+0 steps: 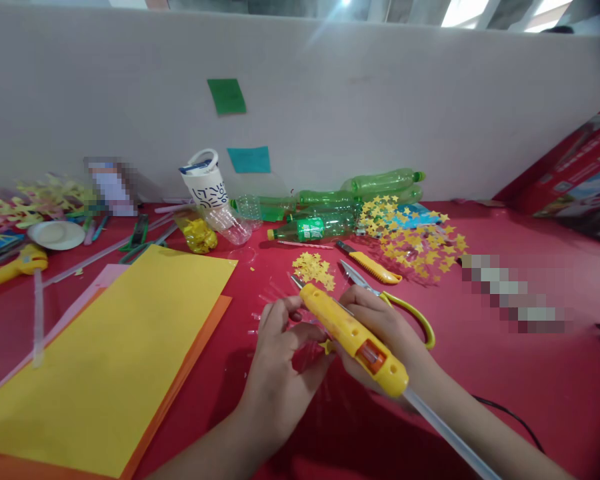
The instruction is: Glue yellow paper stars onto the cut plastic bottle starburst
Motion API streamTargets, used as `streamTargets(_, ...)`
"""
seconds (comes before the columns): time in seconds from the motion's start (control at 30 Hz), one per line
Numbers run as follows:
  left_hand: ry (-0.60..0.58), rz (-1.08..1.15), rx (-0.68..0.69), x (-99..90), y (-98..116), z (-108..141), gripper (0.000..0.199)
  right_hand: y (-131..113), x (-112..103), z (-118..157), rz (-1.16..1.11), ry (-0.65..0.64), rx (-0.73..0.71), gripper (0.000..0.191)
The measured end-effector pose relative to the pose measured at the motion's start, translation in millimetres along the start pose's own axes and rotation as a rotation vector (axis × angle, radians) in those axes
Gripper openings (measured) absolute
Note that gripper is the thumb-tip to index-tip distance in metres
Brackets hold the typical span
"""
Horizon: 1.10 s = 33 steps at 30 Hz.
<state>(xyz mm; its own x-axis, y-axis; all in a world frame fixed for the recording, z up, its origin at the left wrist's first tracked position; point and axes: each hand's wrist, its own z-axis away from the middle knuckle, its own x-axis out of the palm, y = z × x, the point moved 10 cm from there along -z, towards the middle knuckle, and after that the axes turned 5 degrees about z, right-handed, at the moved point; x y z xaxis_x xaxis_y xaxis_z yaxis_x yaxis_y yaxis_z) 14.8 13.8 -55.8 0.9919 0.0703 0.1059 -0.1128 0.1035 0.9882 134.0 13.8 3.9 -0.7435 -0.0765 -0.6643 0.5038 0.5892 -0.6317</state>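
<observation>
My right hand is wrapped round a yellow hot glue gun, whose metal nozzle points up and left. A long translucent glue stick sticks out of the gun's rear. My left hand is closed in a pinch, with a small yellow paper star at its fingertips, just below the gun. Beyond the nozzle lies a pile of loose yellow stars. Scissors with yellow handles lie partly behind my right hand, near a yellow box cutter.
Yellow and orange paper sheets cover the left side. Green plastic bottles lie against the wall, beside a cluster of stars. A white cup leans nearby. Another yellow glue gun lies far left; a black cable runs at right.
</observation>
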Motion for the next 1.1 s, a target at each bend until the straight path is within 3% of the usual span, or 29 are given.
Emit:
streamTargets(0.1,-0.006,0.184,-0.134,2.7,-12,2,0.024,0,1,0,0.020,-0.005,-0.010,0.013)
streamTargets(0.27,-0.016,0.200,-0.147,3.7,-16,2,0.014,1,2,-1,0.028,-0.025,-0.014,0.012)
streamTargets(0.47,-0.003,0.296,-0.203,5.6,-21,3,0.019,2,1,0,0.043,-0.006,-0.017,0.012)
streamTargets(0.73,-0.080,0.066,0.001,8.8,-6,1,0.015,3,0,0,0.059,0.014,-0.022,0.015)
streamTargets(0.93,-0.076,-0.285,0.309,7.1,18,2,0.022,3,-7,0,0.056,0.077,-0.016,0.017)
streamTargets(1.1,-0.045,-0.339,0.395,2.0,22,2,0.022,2,-13,-1,0.033,0.081,0.013,0.015)
